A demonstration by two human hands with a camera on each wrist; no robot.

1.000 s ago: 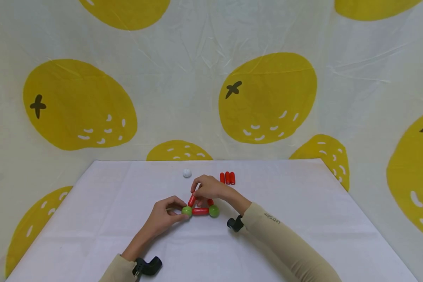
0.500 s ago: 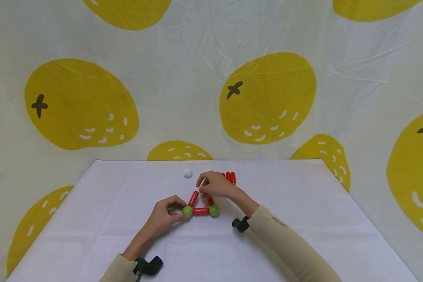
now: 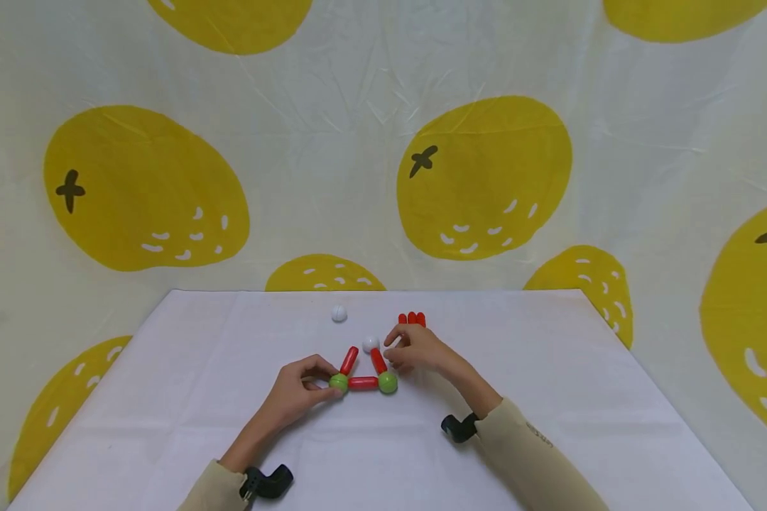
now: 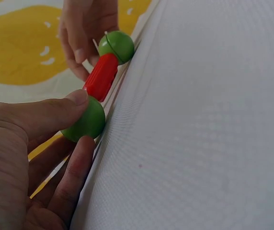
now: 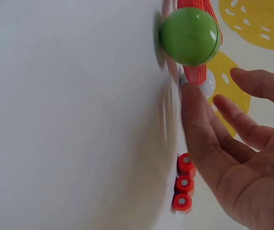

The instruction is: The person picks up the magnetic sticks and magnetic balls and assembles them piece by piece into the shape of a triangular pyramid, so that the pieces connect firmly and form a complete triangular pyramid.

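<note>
since the earlier frame the right hand (image 3: 415, 348) had drawn back to the right of the rod frame, fingers loosely spread and holding nothing, leaving a white ball (image 3: 371, 344) on top of the right red rod (image 3: 378, 360). the left hand (image 3: 297, 390) pinched the left green ball (image 3: 339, 382) on the worktop (image 3: 550, 397). the left red rod (image 3: 349, 360) leaned toward the white ball, just left of the nearer right hand; whether they touched was hard to make out.

The head camera looked forward and down over the white-clothed desk (image 3: 550, 426) from some way off. Both wrist cameras sat close, skimming the cloth sideways. All three shared the small round green plastic ball (image 3: 388, 383) (image 4: 116, 47) (image 5: 190, 35).
</note>
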